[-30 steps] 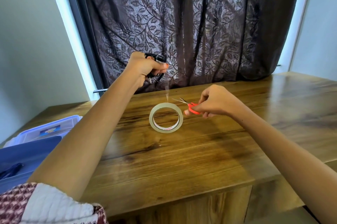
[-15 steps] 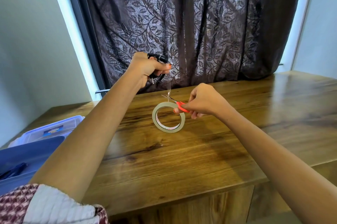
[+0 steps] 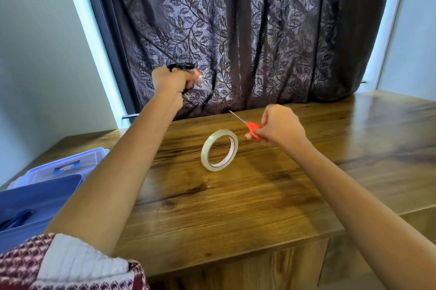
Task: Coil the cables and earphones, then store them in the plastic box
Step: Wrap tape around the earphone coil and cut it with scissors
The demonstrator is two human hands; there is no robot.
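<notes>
Cable (image 3: 180,66), black and bundled, sits in the grip of the left hand (image 3: 172,82), which is raised over the far edge of the worktop (image 3: 236,207). Only a short arc of it shows above the knuckles. The rest is buried in the fist, so the number of loops cannot be told. A blurred scrap of clear tape (image 3: 201,82) glints at the fingertips, hard to separate from the dark curtain (image 3: 259,30) behind.

The right hand (image 3: 280,125) is curled round the red handles of small scissors (image 3: 252,127). Its fingers cover most of the handles. The thin blades point up and left, too fine to say whether they are parted.

Between and below the hands, a tape roll (image 3: 219,150) stands on its edge on the worktop, touched by neither hand.

At the left, the blue plastic box (image 3: 42,193) is cut off by the frame and partly hidden by the left forearm. A dark blue object (image 3: 16,219) lies inside it, too cropped to identify. Just behind the box lies a clear plastic piece (image 3: 63,167), lid or tray, with an unreadable label. A patterned sleeve (image 3: 59,266) fills the bottom left corner.
</notes>
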